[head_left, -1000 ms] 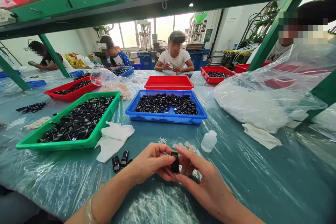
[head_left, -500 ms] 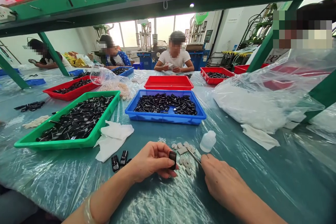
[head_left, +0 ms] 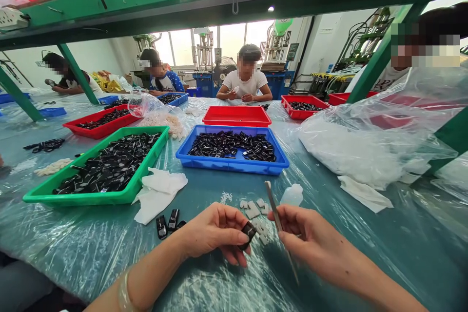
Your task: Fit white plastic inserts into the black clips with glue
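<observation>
My left hand is closed on a small glossy black plastic piece, pinched between thumb and fingers and tilted. To its right, my right hand grips slim metal tweezers. They slant upward, with a small pale bit at the upper end; the lower end pokes out below the hand. Several pale flat pieces lie on the table between and beyond the hands. Behind my right fingers is a translucent white bottle, partly hidden. A few black pieces lie left of my left hand.
A blue tray and a green tray hold many black parts. Red trays stand farther back. Crumpled white tissue and tiny white bits lie nearby. Plastic bags spread at right. Co-workers sit around the table.
My right hand has lifted the tweezers off the pale pieces and turned them upright. The black piece in my left hand has tilted. The view has shifted slightly.
</observation>
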`<state>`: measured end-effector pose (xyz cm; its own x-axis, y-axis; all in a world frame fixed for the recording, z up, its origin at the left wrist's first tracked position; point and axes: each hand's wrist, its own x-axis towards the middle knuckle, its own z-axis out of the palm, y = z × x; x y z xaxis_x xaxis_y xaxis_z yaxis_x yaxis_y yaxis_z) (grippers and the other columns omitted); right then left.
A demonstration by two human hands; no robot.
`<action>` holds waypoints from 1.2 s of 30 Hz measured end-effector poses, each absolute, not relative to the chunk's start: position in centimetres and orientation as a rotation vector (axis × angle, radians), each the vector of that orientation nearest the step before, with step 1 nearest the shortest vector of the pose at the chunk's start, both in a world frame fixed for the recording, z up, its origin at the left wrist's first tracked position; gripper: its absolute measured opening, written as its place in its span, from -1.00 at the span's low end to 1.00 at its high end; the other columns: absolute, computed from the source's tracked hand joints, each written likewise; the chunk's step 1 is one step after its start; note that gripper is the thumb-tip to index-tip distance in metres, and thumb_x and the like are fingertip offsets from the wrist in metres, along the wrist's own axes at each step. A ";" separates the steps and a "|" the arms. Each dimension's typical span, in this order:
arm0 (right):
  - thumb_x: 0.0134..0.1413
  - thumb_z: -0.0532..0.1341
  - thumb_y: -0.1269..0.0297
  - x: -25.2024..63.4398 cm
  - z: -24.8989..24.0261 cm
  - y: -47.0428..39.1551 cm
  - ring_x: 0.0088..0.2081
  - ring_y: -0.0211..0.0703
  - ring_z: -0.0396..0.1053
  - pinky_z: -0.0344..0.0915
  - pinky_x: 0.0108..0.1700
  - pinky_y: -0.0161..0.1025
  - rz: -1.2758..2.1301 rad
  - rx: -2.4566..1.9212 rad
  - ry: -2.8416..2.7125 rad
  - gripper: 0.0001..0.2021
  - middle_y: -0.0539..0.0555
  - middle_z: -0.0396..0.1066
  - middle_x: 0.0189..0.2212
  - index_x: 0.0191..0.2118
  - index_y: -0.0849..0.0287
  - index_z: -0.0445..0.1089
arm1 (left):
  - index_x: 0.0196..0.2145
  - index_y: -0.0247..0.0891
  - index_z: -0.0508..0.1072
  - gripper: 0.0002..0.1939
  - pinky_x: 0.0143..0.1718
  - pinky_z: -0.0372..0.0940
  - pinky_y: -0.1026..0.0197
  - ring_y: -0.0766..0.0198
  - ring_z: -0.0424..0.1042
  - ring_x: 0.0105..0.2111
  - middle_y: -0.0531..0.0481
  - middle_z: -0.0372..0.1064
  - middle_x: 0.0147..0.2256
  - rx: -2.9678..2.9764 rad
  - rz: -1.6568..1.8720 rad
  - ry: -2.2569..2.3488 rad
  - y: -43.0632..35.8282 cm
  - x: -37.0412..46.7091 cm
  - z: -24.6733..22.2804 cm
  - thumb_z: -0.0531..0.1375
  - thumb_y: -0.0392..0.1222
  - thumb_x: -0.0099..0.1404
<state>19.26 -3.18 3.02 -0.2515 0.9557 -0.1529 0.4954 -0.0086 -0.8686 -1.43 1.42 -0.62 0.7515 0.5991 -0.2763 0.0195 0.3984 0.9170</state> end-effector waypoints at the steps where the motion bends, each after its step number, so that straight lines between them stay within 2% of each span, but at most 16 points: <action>1: -0.12 0.05 0.47 19.2 3.0 -3.2 -0.57 -0.35 0.10 0.11 -0.59 -0.44 1.299 -1.521 -1.763 -0.87 -0.09 0.17 -0.60 -0.42 0.18 0.31 | -0.35 -0.35 0.42 -0.71 -0.61 0.28 0.40 0.29 0.48 -0.54 -0.05 0.44 -0.49 1.123 0.409 0.654 1.4 -1.4 -0.5 0.32 -0.11 0.01; 4: -0.20 0.06 0.46 19.1 2.8 -3.3 -0.63 -0.38 0.06 0.09 -0.66 -0.47 1.523 -1.618 -1.701 -0.82 -0.13 0.09 -0.65 -0.40 0.18 0.34 | -0.38 -0.35 0.42 -0.70 -0.58 0.30 0.38 0.29 0.47 -0.53 -0.05 0.42 -0.48 1.149 0.476 0.685 1.5 -1.3 -0.3 0.32 -0.08 0.00; 7: -0.24 0.08 0.43 18.9 2.8 -3.3 -0.64 -0.40 0.10 0.13 -0.67 -0.47 1.632 -1.666 -1.604 -0.77 -0.13 0.15 -0.63 -0.35 0.17 0.36 | -0.37 -0.36 0.42 -0.67 -0.56 0.31 0.35 0.29 0.46 -0.51 -0.07 0.41 -0.43 1.170 0.593 0.756 1.7 -1.2 -0.2 0.33 -0.05 -0.01; 12: -0.30 0.08 0.42 18.5 2.7 -3.3 -0.74 -0.48 0.01 0.03 -0.71 -0.50 1.813 -1.594 -1.469 -0.76 -0.19 0.11 -0.69 -0.37 0.19 0.35 | -0.32 -0.31 0.43 -0.66 -0.48 0.33 0.32 0.33 0.46 -0.46 -0.14 0.34 -0.11 1.171 0.731 0.786 1.9 -1.2 -0.4 0.31 -0.02 0.03; 17: -0.31 0.08 0.41 18.4 2.4 -3.3 -0.77 -0.51 -0.02 -0.03 -0.75 -0.51 1.914 -1.471 -1.418 -0.78 -0.20 0.12 -0.70 -0.39 0.21 0.34 | -0.34 -0.36 0.43 -0.66 -0.37 0.35 0.26 0.30 0.44 -0.39 -0.11 0.41 -0.32 1.109 0.637 0.695 2.0 -1.0 -0.8 0.33 -0.06 0.00; 22: -0.29 0.08 0.41 19.0 2.3 -2.9 -0.78 -0.52 -0.05 -0.06 -0.76 -0.52 1.939 -1.449 -1.425 -0.81 -0.21 0.09 -0.72 -0.41 0.21 0.31 | -0.41 -0.36 0.39 -0.67 -0.33 0.34 0.25 0.33 0.41 -0.43 -0.04 0.39 -0.46 1.086 0.694 0.714 2.2 -0.9 -1.2 0.34 -0.05 -0.01; 27: -0.14 0.11 0.33 19.3 2.8 -2.6 -0.75 -0.51 -0.09 0.00 -0.74 -0.52 1.753 -1.387 -1.380 -0.89 -0.21 0.05 -0.70 -0.40 0.20 0.27 | -0.32 -0.33 0.40 -0.63 -0.43 0.34 0.30 0.28 0.48 -0.44 -0.08 0.42 -0.33 1.135 0.630 0.861 2.3 -1.0 -1.1 0.32 -0.02 0.00; 30: 0.01 0.10 0.22 19.1 2.9 -2.6 -0.68 -0.43 0.14 0.17 -0.68 -0.45 1.487 -1.352 -1.387 -0.87 -0.14 0.18 -0.63 -0.39 0.18 0.22 | -0.28 -0.30 0.40 -0.63 -0.47 0.33 0.34 0.28 0.50 -0.44 -0.11 0.40 -0.19 1.167 0.626 0.911 2.2 -1.0 -1.0 0.31 -0.02 0.02; 33: 0.11 0.07 0.11 18.9 2.5 -2.9 -0.50 -0.24 0.39 0.35 -0.56 -0.33 1.182 -1.244 -1.372 -0.80 0.03 0.39 -0.43 -0.30 0.15 0.19 | -0.30 -0.33 0.40 -0.66 -0.49 0.34 0.36 0.28 0.50 -0.45 -0.08 0.43 -0.34 1.179 0.611 0.863 2.1 -0.9 -0.9 0.29 -0.04 0.05; 36: 0.19 0.04 0.13 18.7 1.8 -3.3 -0.38 -0.19 0.46 0.43 -0.36 -0.24 0.925 -1.126 -1.350 -0.83 0.08 0.46 -0.33 -0.23 0.11 0.19 | -0.34 -0.36 0.37 -0.68 -0.53 0.34 0.37 0.28 0.50 -0.50 -0.08 0.45 -0.41 1.160 0.575 0.771 1.9 -0.9 -0.9 0.29 -0.07 0.05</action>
